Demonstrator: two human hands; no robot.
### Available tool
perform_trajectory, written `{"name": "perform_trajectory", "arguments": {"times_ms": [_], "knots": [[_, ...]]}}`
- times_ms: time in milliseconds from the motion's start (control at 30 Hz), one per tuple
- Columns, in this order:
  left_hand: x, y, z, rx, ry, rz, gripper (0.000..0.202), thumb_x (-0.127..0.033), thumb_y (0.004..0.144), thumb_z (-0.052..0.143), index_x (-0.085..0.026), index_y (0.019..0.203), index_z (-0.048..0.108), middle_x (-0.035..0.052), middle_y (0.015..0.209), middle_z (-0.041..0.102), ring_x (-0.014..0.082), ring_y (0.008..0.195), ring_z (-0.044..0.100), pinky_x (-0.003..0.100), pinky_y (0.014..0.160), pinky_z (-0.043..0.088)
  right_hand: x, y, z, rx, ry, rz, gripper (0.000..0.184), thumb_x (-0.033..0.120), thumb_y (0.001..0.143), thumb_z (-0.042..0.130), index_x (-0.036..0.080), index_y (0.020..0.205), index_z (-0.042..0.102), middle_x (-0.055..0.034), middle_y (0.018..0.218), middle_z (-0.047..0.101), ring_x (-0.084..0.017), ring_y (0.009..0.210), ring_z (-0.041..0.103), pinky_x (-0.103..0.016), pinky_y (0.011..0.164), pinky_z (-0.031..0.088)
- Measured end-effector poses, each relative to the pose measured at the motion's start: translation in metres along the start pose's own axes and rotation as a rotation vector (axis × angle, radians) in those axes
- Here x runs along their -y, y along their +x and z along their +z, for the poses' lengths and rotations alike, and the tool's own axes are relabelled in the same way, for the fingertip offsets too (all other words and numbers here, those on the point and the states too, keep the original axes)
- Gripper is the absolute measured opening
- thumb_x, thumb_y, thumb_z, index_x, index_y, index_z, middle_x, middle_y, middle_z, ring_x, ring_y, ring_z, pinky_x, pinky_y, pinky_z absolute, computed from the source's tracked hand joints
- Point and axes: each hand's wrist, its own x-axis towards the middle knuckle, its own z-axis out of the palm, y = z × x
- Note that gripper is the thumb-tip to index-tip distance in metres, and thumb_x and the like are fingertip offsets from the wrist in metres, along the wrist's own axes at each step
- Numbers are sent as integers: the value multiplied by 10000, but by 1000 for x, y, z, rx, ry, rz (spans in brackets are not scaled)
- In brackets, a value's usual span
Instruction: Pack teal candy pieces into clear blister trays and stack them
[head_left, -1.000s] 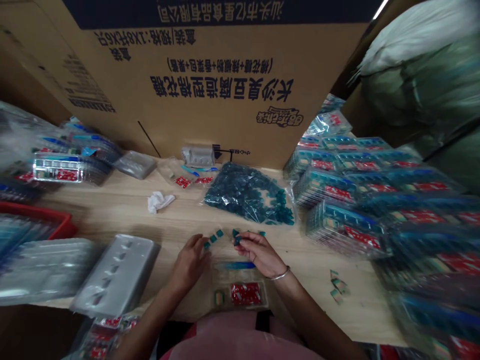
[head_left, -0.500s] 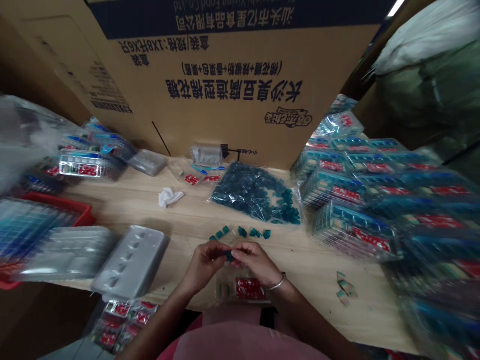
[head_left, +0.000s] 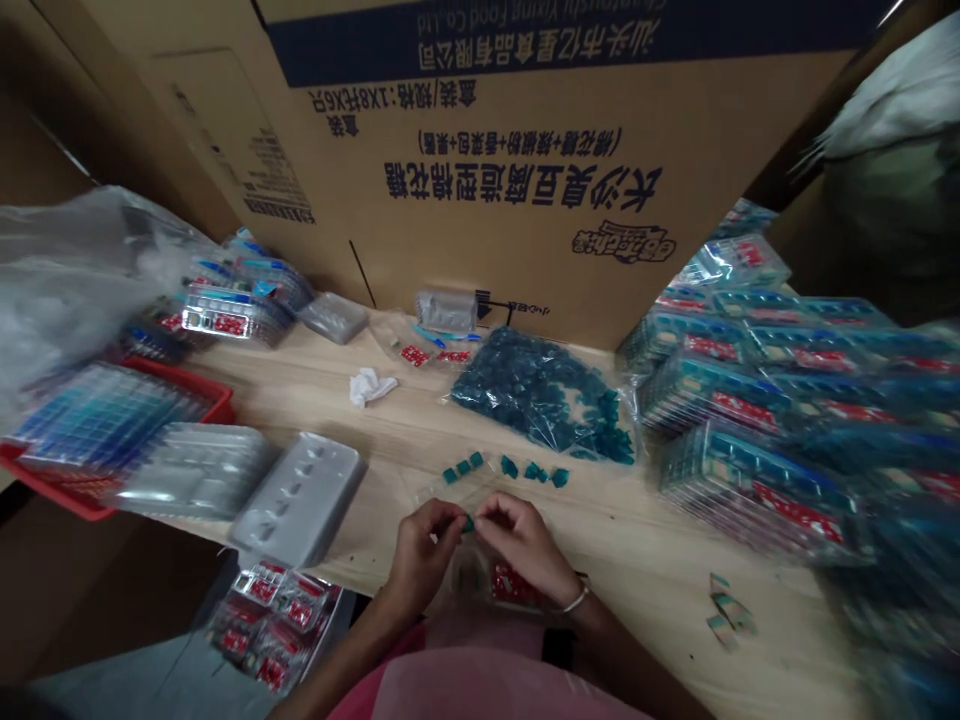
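Observation:
A small teal candy piece (head_left: 469,523) is pinched at the fingertips of my left hand (head_left: 421,553). My right hand (head_left: 525,548), with a bracelet at the wrist, has thumb and fingers closed at the piece's other side. Just beyond the hands, several teal pieces (head_left: 509,467) lie in a row, some at a clear plastic tray (head_left: 426,492). Below my hands is a clear tray with a red packet (head_left: 514,583), partly hidden by my right hand. Farther back rests an open clear bag of teal pieces (head_left: 517,385).
A large cardboard box (head_left: 480,230) stands behind. Stacked filled trays (head_left: 757,490) line the right side. Empty clear trays (head_left: 300,500) and a red basket (head_left: 217,405) sit left. Crumpled tissue (head_left: 371,386) and loose striped pieces (head_left: 727,605) lie on the table.
The camera view has swung left, so the scene sits farther right. My hands remain together at the teal piece, with the right fingers slightly more spread from the left.

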Motion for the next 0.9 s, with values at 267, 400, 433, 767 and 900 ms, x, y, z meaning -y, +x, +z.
{"name": "perform_trajectory", "arguments": {"times_ms": [267, 400, 433, 767, 900], "knots": [[9, -11, -13, -52, -77, 31, 216, -371, 769, 604, -160, 727, 590, -5, 617, 591, 109, 568, 540, 215, 546, 440, -5, 7, 19, 191, 236, 59, 216, 335, 665, 692, 196, 732, 541, 34, 702, 572, -105, 651, 515, -228, 631, 415], [17, 0, -26, -134, 114, 110, 180, -335, 749, 599, -172, 828, 600, 9, 724, 613, 122, 639, 552, 231, 586, 438, 1, 28, 20, 204, -76, -200, 87, 222, 737, 603, 199, 730, 519, 13, 783, 590, -122, 720, 535, -246, 680, 431], [20, 5, -31, -152, 158, 120, 203, -321, 741, 596, -177, 884, 599, 21, 783, 626, 135, 684, 567, 245, 615, 451, 3, 37, 19, 201, -236, -305, 65, 175, 745, 588, 198, 738, 528, 3, 801, 597, -132, 751, 541, -256, 705, 431], [47, 25, -43, -69, 612, 272, 252, -268, 768, 558, -209, 1007, 614, 60, 882, 659, 224, 841, 589, 358, 749, 470, -4, 67, 8, 254, -1082, -765, 140, 131, 856, 524, 204, 883, 640, -42, 1028, 656, -175, 918, 533, -305, 820, 407], [46, 38, -34, 18, 669, 337, 176, -255, 808, 545, -218, 942, 652, 58, 887, 676, 221, 832, 586, 356, 752, 443, -5, 38, -39, -105, -949, -600, 205, 92, 854, 474, 198, 931, 630, -51, 984, 653, -182, 931, 537, -319, 847, 416]]}}
